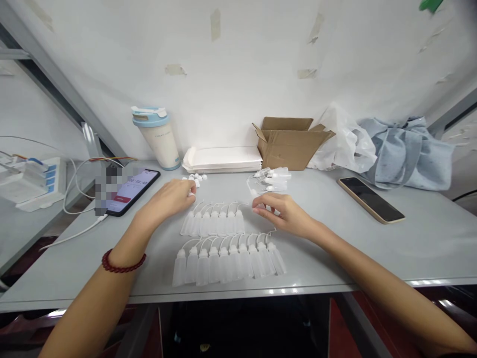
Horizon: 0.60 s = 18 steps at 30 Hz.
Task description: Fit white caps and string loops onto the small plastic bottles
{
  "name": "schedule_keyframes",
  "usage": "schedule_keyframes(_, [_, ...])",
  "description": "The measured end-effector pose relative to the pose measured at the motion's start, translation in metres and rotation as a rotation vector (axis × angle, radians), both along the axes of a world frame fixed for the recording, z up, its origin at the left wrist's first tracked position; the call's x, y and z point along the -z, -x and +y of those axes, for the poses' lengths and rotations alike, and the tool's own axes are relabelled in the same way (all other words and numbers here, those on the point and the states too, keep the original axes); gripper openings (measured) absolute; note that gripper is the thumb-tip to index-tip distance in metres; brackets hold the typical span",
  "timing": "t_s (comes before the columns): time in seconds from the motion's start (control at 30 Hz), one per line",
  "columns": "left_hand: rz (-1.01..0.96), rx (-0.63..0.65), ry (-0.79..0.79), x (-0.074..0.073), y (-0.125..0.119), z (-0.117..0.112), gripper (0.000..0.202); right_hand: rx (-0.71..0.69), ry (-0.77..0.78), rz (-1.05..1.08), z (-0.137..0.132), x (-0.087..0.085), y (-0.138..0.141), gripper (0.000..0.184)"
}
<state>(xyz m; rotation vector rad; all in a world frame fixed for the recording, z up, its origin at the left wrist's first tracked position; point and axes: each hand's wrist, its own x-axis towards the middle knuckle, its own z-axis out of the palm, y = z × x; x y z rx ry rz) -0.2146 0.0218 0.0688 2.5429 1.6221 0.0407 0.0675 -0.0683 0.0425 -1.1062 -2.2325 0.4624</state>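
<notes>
My left hand (173, 195) is at the small white caps (201, 177), its fingers curled with the tips close together. What lies between those fingertips, if anything, is hidden. My right hand (279, 211) hovers beside the right end of a row of translucent squeeze bottles (219, 223) with thin bent tubes. Its thumb and forefinger are slightly apart, with nothing visible between them. A second row of these bottles (223, 263) lies nearer the table's front edge. Several more loose bottles (278, 185) lie behind my right hand.
A phone with a running timer (130, 191) and cable lies left; another phone (368, 199) lies right. Along the wall stand a blue-lidded cup (158, 139), a white stack (223, 160), an open cardboard box (286, 149), a plastic bag (345, 144) and a blue cloth bag (410, 154).
</notes>
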Motion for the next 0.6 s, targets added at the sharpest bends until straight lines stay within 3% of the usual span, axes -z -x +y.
schedule_keyframes(0.2, [-0.368, 0.073, 0.051, -0.007, -0.017, -0.013, 0.014, -0.048, 0.069, 0.154, -0.006, -0.004, 0.006, 0.011])
schedule_keyframes(0.6, [-0.9, 0.179, 0.436, 0.003, -0.06, -0.048, 0.017, -0.202, 0.415, 0.294, -0.013, -0.004, 0.012, 0.016])
